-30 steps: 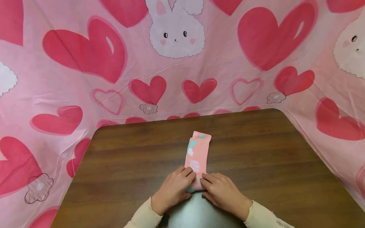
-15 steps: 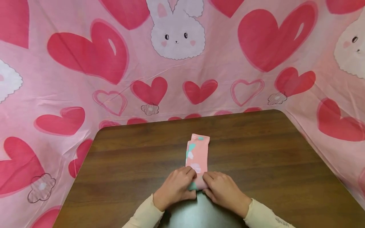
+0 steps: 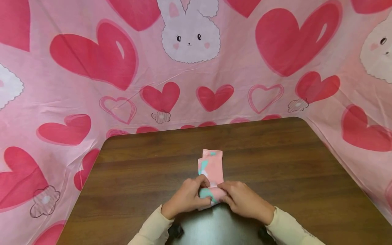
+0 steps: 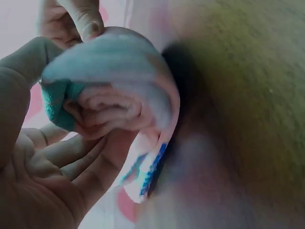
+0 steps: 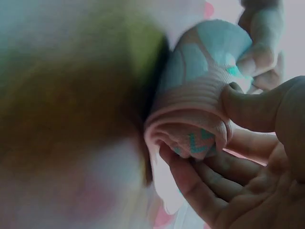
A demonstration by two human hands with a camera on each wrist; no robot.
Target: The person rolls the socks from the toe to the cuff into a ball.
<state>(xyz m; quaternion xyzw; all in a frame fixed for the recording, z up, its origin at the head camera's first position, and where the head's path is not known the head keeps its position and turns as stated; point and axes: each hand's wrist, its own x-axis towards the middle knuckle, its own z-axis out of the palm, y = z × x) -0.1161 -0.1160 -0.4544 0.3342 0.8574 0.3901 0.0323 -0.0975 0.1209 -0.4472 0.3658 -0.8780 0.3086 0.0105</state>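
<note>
I see the pink cloth (image 3: 213, 168) on the table (image 3: 137, 177), its flat part shorter than half a second ago, its near end a roll (image 3: 215, 193). The left hand (image 3: 189, 195) pinches the roll's left end, the right hand (image 3: 246, 201) its right.

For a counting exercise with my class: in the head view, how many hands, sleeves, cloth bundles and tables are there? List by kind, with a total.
Left hand and right hand: 2
Left sleeve and right sleeve: 2
Pink cloth bundle: 1
Brown table: 1
Total: 6
</note>
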